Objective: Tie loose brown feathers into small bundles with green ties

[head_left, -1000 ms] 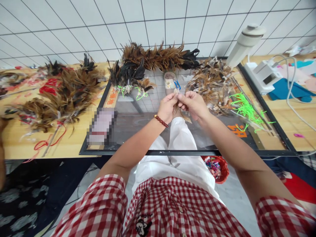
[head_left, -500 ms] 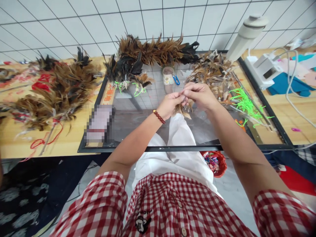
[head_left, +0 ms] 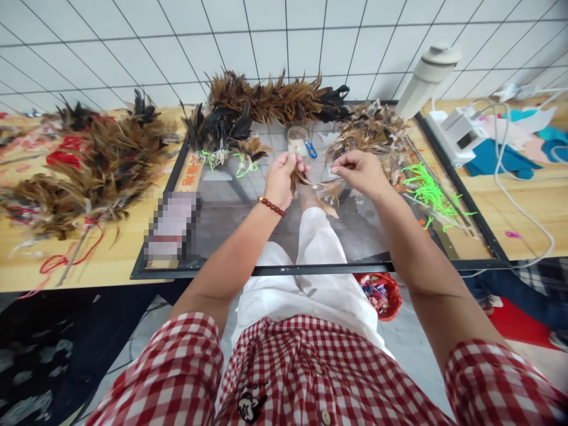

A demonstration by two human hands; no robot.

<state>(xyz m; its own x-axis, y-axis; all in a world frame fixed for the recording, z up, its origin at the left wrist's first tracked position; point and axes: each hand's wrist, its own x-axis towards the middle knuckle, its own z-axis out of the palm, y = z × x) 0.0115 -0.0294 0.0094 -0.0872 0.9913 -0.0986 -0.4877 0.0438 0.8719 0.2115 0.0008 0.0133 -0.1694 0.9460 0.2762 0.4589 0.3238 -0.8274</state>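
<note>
My left hand (head_left: 279,180), with a dark red bead bracelet at the wrist, is closed on a small bunch of brown feathers (head_left: 298,180). The thumb and index finger of my right hand (head_left: 364,173) are pinched together at its right; a pale bit shows by the fingertips, too small to name. Between and below the hands, loose brown and pale feathers (head_left: 329,194) lie on the glass panel (head_left: 235,222). Close behind my right hand is a heap of brown feathers (head_left: 368,133). Behind my left hand stand a round container (head_left: 296,139) and small blue snips (head_left: 311,149).
A long feather bundle (head_left: 270,97) lies along the tiled wall. Black feather bunches (head_left: 217,130) are tied with green cord. Green strings (head_left: 428,189), a white bottle (head_left: 426,77) and a power adapter (head_left: 461,133) sit right. Left lies a large feather pile (head_left: 106,160); a red basket (head_left: 390,299) stands below.
My hands, together half a second ago, are now apart. The left has moved left with the feathers; the right stays near the heap. The whole view has shifted slightly.
</note>
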